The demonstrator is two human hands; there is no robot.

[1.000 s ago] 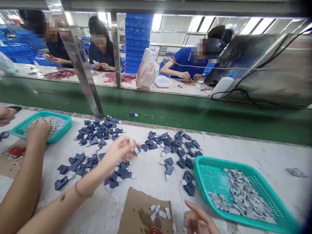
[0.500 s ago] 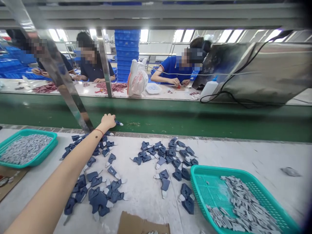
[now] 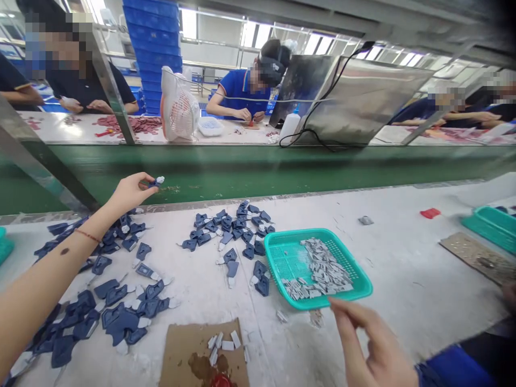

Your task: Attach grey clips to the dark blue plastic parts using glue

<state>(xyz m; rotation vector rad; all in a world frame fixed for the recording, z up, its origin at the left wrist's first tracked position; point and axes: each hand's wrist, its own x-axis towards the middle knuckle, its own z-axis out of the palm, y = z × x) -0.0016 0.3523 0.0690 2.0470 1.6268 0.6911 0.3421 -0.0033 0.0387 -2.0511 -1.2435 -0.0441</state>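
Observation:
My left hand [image 3: 133, 191] reaches out at the green belt's near edge. Its fingers are closed on a small navy-blue piece with a white tip [image 3: 155, 184]. Below that arm, many similar navy pieces [image 3: 121, 320] lie heaped on the table, and a further group [image 3: 229, 228] lies to the right. At the lower right, my right hand [image 3: 371, 344] has thumb and forefinger bent together at the tips; anything between them is too small to make out. Just beyond it stands a teal basket [image 3: 278, 279] partly filled with small grey parts [image 3: 326, 266].
A cardboard piece [image 3: 173, 344] with white strips and a brown stain lies near the front edge. The green belt [image 3: 242, 174] runs behind the table. A slanted metal post [image 3: 48, 161] rises at left. Several people work across the belt; another hand [image 3: 510, 294] shows at the right edge.
The view has turned to the right. My left hand has lifted the navy piece, which now shows clearly in its fingers. My right hand has come into view beside the teal basket.

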